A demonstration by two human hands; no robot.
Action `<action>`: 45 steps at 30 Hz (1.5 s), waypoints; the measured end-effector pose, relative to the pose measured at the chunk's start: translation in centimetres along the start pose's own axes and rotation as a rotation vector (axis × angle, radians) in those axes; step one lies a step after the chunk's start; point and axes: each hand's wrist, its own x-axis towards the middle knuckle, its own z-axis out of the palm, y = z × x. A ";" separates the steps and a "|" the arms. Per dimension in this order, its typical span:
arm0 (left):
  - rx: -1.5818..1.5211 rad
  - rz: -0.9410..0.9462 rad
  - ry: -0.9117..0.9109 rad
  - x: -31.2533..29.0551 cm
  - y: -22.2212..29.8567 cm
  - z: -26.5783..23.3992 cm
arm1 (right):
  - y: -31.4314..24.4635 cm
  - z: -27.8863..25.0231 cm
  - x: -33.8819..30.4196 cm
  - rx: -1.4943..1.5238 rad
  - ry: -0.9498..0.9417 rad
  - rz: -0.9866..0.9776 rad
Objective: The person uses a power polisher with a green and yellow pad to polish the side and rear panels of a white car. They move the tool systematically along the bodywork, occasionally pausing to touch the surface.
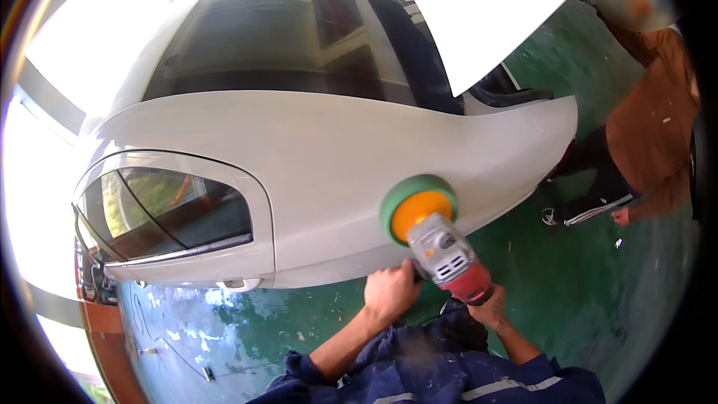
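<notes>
A red and grey car polisher (450, 256) is held in both my hands in front of me. Its round green foam pad (389, 202) with an orange backing lies against the white car's rear side panel (336, 157). My left hand (390, 293) is closed around the side handle, near the front of the machine. My right hand (491, 310) grips the rear of the polisher; its fingers are partly hidden behind the body. The panel under the pad is covered from view. Left of the pad is the car's rear door with its side window (187, 213).
The raised white trunk lid (493, 0) stands above the car's rear on the right. Another person (647, 120) in a brown top stands on the green floor (553, 284) at the right. A thin cable (176, 352) runs across the floor at the lower left.
</notes>
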 end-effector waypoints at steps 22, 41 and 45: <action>0.243 -0.077 0.444 -2.1 -9.2 -14.7 | -11.7 12.0 5.3 0.038 -0.037 -0.036; 0.073 -0.250 0.541 -8.8 -17.6 -1.9 | -9.0 13.9 4.3 -0.119 -0.142 -0.225; -0.126 -0.281 0.663 -12.6 -21.1 0.9 | -7.8 16.5 2.2 -0.275 -0.218 -0.254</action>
